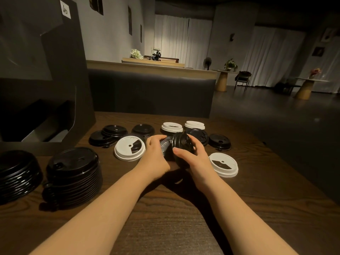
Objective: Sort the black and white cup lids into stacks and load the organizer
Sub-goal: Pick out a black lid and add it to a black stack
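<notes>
Right hand grips tilted black lid stack; left hand steadies it mid-surface. Risk: loose grip, stack spills onto white lids.

A dark wooden table fills the lower frame. On it: two stacks of black lids at lower left and far left, a black organizer at upper left, and loose black lids and white lids scattered mid-frame.
</notes>
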The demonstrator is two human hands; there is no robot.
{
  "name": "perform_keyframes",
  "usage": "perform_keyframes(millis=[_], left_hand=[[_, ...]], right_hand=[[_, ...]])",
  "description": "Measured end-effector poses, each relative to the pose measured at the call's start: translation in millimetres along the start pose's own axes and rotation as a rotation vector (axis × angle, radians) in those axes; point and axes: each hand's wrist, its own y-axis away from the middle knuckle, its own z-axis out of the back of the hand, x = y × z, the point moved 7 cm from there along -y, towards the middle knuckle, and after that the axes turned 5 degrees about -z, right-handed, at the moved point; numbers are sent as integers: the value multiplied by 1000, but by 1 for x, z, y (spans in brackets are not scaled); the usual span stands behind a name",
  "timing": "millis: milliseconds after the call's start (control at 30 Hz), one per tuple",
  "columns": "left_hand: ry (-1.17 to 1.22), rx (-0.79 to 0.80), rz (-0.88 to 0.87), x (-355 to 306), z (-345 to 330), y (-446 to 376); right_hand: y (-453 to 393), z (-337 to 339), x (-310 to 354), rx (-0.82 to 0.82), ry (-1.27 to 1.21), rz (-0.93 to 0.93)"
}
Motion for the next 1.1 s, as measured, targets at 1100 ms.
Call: perform_keyframes(millis=[1100], left_hand=[[1071,51,299,11,-22,-2]], right_hand=[[5,-3,-2,-121,222,62]])
